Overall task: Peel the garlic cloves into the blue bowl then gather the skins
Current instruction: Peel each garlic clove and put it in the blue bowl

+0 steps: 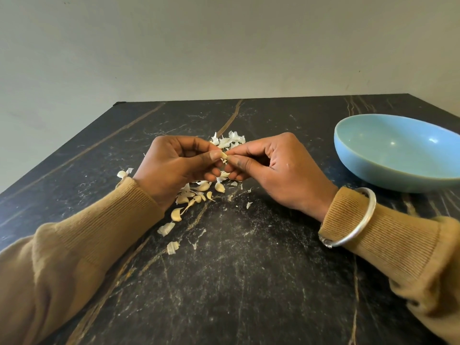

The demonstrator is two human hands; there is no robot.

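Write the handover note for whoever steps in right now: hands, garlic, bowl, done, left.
Left hand and right hand both pinch one clove between them.
More cloves lie on the table under the hands; skins piled behind, others scattered left.
Blue bowl stands at right; no clove shows in it.
Done: some skin off. Left: peel cloves into the bowl, gather skins.

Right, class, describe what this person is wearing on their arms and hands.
Both arms are covered by mustard-brown knitted sleeves with ribbed cuffs: left sleeve, right sleeve. A silver bangle goes round the right cuff. The left hand and right hand are bare, with no gloves or rings visible.
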